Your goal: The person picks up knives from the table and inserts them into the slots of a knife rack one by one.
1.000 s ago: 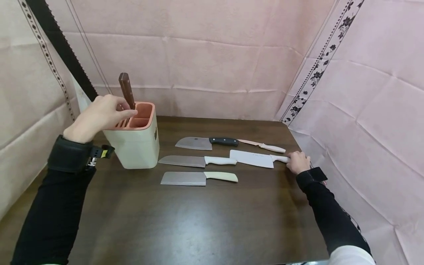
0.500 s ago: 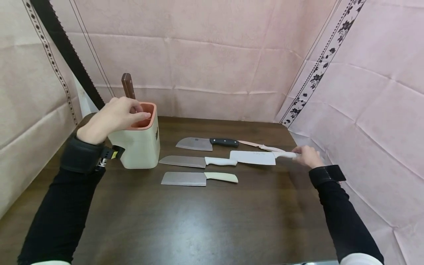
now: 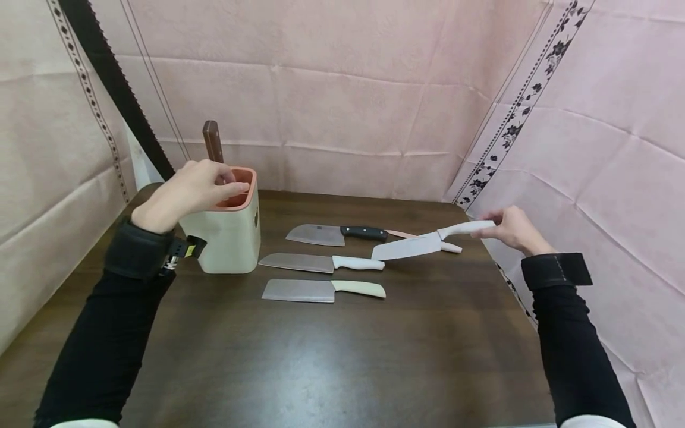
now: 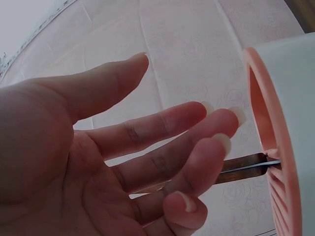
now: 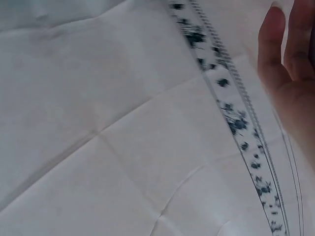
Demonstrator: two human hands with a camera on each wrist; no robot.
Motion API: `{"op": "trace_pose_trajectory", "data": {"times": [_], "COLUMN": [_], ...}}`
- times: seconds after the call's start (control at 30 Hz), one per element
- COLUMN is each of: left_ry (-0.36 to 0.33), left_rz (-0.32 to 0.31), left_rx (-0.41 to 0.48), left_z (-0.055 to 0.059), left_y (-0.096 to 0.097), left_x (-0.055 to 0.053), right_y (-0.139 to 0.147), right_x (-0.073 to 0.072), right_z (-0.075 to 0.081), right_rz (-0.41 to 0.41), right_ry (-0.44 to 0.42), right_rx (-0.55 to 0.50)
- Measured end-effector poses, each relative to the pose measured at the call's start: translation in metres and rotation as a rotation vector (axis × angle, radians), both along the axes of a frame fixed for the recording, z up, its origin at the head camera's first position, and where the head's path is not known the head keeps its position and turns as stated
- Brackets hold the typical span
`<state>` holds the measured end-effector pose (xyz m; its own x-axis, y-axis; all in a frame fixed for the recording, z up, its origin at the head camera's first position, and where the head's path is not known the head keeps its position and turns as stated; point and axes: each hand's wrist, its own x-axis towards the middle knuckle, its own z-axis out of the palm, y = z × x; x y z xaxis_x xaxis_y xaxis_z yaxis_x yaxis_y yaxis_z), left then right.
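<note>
My right hand (image 3: 511,229) pinches the end of the white handle of a cleaver (image 3: 409,246). The handle is raised; the blade slopes down to the left, its far end low over the table. My left hand (image 3: 187,193) hovers at the top of a pale green knife block (image 3: 222,244) with an orange-pink rim. Its fingers (image 4: 162,123) are loosely bent and hold nothing. A knife with a brown handle (image 4: 243,169) stands in the slotted side of the block, behind those fingers. In the right wrist view only part of the right hand (image 5: 290,73) shows; the cleaver is out of sight.
On the brown table (image 3: 257,356) lie a black-handled knife (image 3: 316,234), a white-handled knife (image 3: 297,262) and a green-handled cleaver (image 3: 298,290). A slim pinkish knife (image 3: 452,247) lies partly behind the raised cleaver. Pale cloth (image 3: 342,113) walls the back and sides.
My right hand has lifted the cleaver's handle off the table and moved up and right, tilting the blade. My left hand has shifted right over the block.
</note>
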<state>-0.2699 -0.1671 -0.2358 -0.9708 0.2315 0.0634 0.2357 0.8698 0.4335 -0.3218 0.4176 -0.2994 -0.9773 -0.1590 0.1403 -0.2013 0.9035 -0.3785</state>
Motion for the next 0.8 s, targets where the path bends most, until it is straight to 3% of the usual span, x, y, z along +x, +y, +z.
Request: {"op": "trace_pose_trajectory", "data": {"times": [0.13,0.3,0.53,0.63,0.8], "left_ry": [0.01,0.056,0.094,0.123,0.12], "left_rz": [-0.005,0.0,-0.062,-0.085,-0.095], "left_rx": [0.008,0.016,0.149,0.176,0.2], "left_z": [-0.001,-0.003,-0.011,-0.017,-0.024], "left_y": [0.002,0.009,0.023,0.03,0.042], "left_x": [0.0,0.001,0.002,-0.001,-0.005], "right_y": [-0.014,-0.037,-0.081,-0.101,-0.125], "right_x": [0.001,-0.001,-0.005,-0.003,0.001], "right_z": [0.012,0.013,0.015,0.021,0.028], "right_rz": [0.008,0.026,0.179,0.199,0.182], "right_ry": [0.01,0.041,0.153,0.192,0.243], "right_rx": [-0.15,-0.409,-0.783,-0.821,-0.758]}}
